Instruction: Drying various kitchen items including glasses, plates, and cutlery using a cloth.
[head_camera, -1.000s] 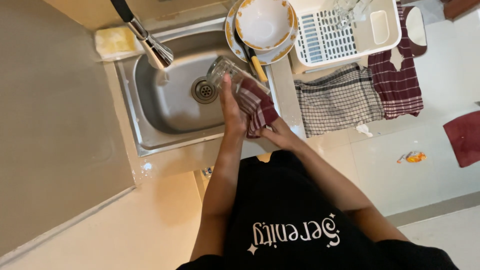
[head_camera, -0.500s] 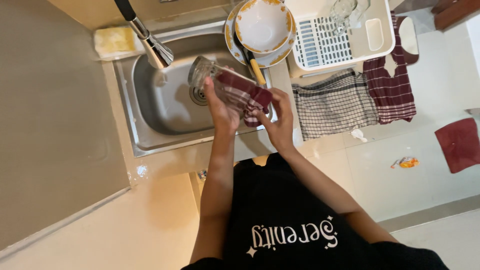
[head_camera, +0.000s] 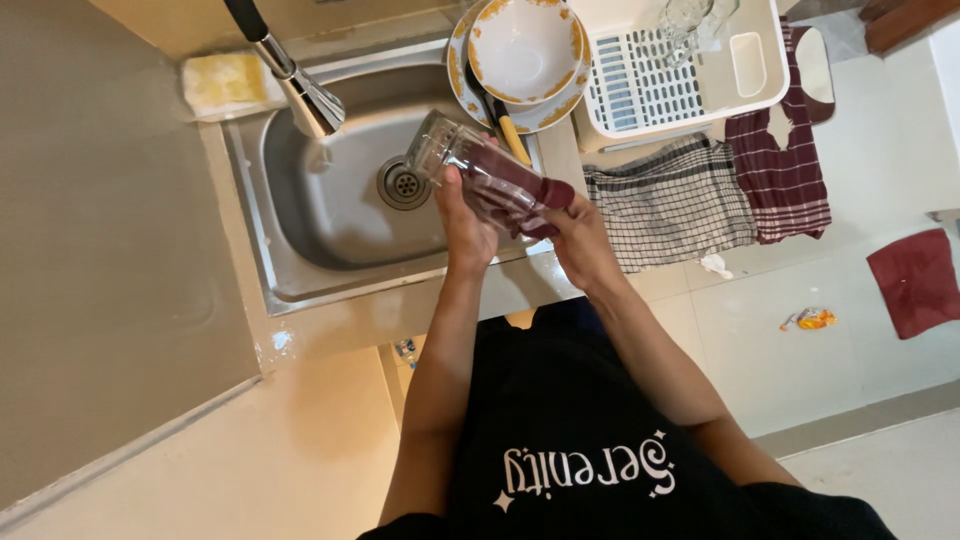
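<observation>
Over the steel sink (head_camera: 300, 215), beside its drain: left hand (head_camera: 468, 225) wrapped around a clear glass (head_camera: 455, 155), tilted; right hand (head_camera: 580, 240) pinched on a maroon cloth (head_camera: 520, 185) stuffed inside the glass.

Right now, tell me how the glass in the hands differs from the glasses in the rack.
The held glass lies tilted over the sink; the rack glasses rest in the white rack. The held glass has a dark red cloth pushed inside; the rack glasses show none. The left hand grips the held one; nothing touches the rack glasses. All are clear glass.
</observation>
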